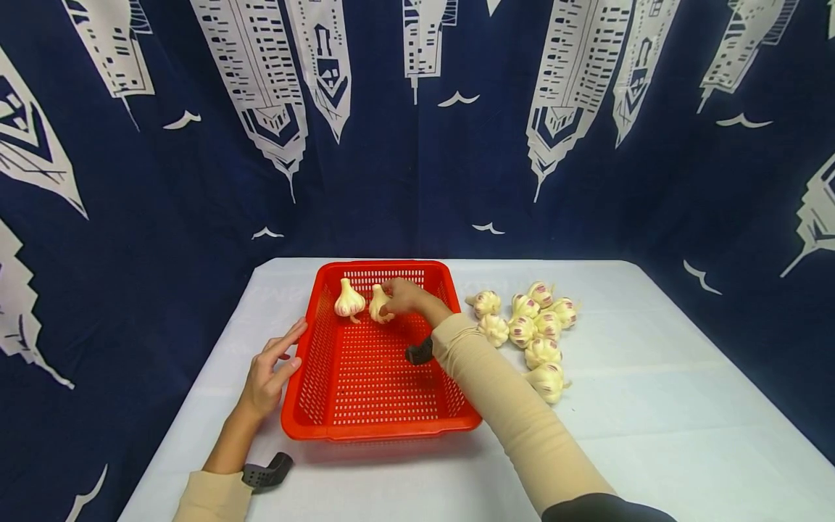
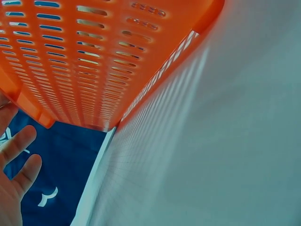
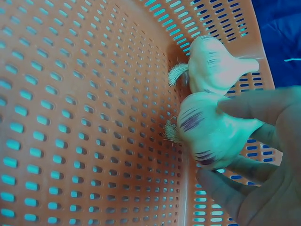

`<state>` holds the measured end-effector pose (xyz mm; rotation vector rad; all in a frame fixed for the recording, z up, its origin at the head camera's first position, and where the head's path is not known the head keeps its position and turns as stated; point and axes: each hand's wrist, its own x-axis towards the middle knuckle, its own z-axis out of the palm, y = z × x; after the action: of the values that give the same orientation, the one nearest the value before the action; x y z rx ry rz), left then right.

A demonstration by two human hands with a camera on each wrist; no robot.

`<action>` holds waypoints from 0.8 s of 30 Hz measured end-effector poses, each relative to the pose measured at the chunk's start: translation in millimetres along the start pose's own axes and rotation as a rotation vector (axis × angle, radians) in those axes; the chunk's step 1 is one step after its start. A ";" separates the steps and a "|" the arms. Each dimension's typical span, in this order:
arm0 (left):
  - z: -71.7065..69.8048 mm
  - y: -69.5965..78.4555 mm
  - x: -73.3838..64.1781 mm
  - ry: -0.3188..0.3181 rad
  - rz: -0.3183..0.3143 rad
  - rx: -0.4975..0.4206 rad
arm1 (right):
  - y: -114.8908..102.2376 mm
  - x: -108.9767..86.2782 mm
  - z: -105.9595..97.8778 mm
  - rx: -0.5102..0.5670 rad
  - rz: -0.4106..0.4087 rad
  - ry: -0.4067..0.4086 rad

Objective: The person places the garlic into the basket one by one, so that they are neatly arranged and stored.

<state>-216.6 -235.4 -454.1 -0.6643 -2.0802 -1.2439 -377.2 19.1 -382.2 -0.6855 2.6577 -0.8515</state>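
Note:
A red perforated plastic basket (image 1: pixel 385 377) stands on the white table. Inside its far end, my right hand (image 1: pixel 406 297) grips a garlic bulb (image 1: pixel 377 304) with thumb and fingers curled round it, as the right wrist view also shows on the purple-streaked garlic bulb (image 3: pixel 207 129). Just left of it in the head view sits another garlic bulb (image 1: pixel 349 299), stem up, with root threads at its base. My left hand (image 1: pixel 269 373) rests against the basket's left rim with its fingers extended; in the left wrist view its fingers (image 2: pixel 21 146) spread beside the basket wall (image 2: pixel 84 56).
Right of the basket, several garlic bulbs (image 1: pixel 535 326) lie in a loose cluster on the white tabletop (image 1: pixel 665 406). A dark blue cloth (image 1: pixel 417 181) with white building prints hangs behind the table. Black wrist straps (image 1: pixel 267 473) are worn on the forearms.

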 end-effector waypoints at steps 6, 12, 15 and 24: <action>1.2 -0.1 0.6 0.000 0.012 0.000 | 0.1 0.1 1.6 -0.020 0.000 0.010; -0.2 1.1 -0.5 0.000 -0.002 0.004 | 0.3 2.2 2.1 -0.041 0.018 0.028; 0.0 1.0 -0.8 -0.002 -0.001 0.004 | 0.5 2.9 1.8 -0.043 0.017 0.035; -0.2 0.7 0.2 -0.008 -0.005 0.018 | -1.1 2.5 0.6 -0.088 0.028 0.066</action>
<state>-216.3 -235.3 -453.5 -0.6580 -2.0982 -1.2258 -378.8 16.7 -382.3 -0.6495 2.7711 -0.7655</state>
